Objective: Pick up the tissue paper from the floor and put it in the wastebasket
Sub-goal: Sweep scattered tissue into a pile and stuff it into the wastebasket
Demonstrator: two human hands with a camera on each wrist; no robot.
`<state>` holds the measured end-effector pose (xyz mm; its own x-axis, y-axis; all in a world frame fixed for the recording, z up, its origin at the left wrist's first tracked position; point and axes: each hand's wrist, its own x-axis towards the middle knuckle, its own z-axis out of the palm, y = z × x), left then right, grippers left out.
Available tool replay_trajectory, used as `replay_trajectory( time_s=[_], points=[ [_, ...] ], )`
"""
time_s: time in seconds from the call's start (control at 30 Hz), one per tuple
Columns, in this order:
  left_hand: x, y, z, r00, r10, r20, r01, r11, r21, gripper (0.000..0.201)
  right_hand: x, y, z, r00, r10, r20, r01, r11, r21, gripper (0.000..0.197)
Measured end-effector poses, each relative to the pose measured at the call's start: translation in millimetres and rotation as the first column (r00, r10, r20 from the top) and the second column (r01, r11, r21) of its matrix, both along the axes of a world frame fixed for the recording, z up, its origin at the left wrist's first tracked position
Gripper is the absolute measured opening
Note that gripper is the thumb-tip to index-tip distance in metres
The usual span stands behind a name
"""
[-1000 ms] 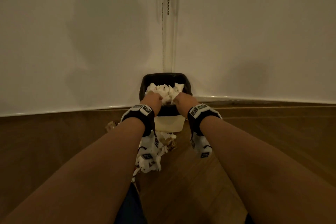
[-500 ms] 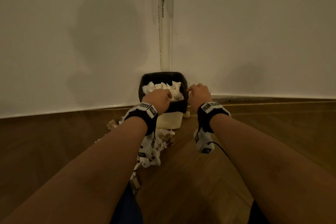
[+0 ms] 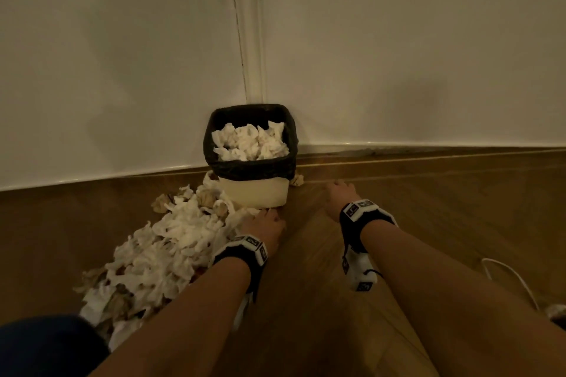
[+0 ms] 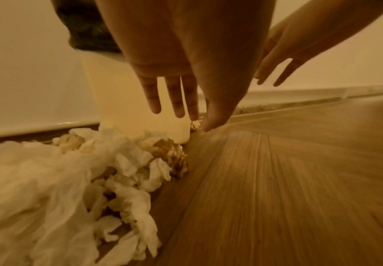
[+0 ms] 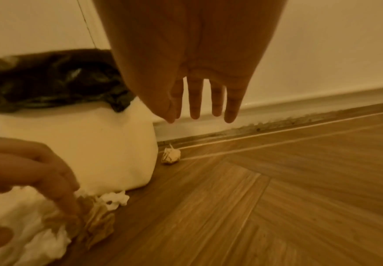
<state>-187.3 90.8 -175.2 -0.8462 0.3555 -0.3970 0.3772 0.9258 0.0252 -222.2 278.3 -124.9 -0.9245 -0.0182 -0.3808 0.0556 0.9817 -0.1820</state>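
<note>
Tissue paper (image 3: 159,257) is heaped on the floor left of the already well-filled wastebasket (image 3: 254,193); judged light, soft and compressible, it is best scooped in bunches, with left hand (image 3: 265,225) and right hand (image 3: 338,197) empty, fingers straight and slightly spread.

Both forearms extended forward and down, bare, a black-and-white band on each wrist. Left hand (image 3: 266,225) low, palm down, fingers (image 4: 174,97) straight and slightly spread, holding nothing. Right hand (image 3: 338,197) further forward, fingers (image 5: 216,98) straight, pointing down, spread, likewise holding nothing
</note>
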Motion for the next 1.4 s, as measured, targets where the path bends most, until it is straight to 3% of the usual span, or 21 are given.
replay_trajectory(
  time_s=[0.17,0.33,0.6,0.87,1.0,1.17,1.33,1.4],
  points=[
    [-11.8,8.4,-40.7,0.999,0.001,-0.032,-0.003,0.998,-0.070,0.047,-11.2,-10.1,-43.5,0.997,0.058,0.051,-0.058,0.998,0.005,0.045],
    [-14.8,8.2,-61.6,0.974,0.141,-0.180,-0.138,0.990,0.031,0.044,-29.8,-17.5,-75.4,0.991,0.116,0.064,-0.117,0.993,0.012,0.048],
    [-18.0,-13.9,-77.0,0.897,0.397,-0.196,-0.367,0.914,0.171,0.044,-70.4,-20.8,-102.9,0.985,0.173,0.006,-0.173,0.983,0.055,0.055],
    [-26.3,-29.2,-90.3,0.857,0.513,-0.053,-0.491,0.843,0.220,0.040,-102.7,-41.7,-116.8,0.986,0.158,0.051,-0.160,0.986,0.050,0.066],
    [-38.6,-31.8,-93.8,0.822,0.570,0.013,-0.557,0.798,0.231,0.039,-116.6,-53.2,-127.6,0.967,0.252,0.048,-0.255,0.964,0.077,0.069],
    [-44.9,-35.8,-100.6,0.840,0.542,0.006,-0.527,0.813,0.248,0.033,-119.6,-61.5,-135.0,0.999,0.043,0.002,-0.042,0.998,-0.038,0.056],
    [-40.5,-36.6,-98.9,0.813,0.581,0.040,-0.563,0.767,0.308,0.029,-109.7,-57.9,-132.9,0.999,0.037,-0.017,-0.038,0.997,-0.070,0.036],
    [-38.5,-35.9,-96.4,0.822,0.568,0.035,-0.550,0.777,0.306,0.027,-97.9,-54.9,-132.5,1.000,0.020,-0.008,-0.021,0.993,-0.117,0.038]
  ],
)
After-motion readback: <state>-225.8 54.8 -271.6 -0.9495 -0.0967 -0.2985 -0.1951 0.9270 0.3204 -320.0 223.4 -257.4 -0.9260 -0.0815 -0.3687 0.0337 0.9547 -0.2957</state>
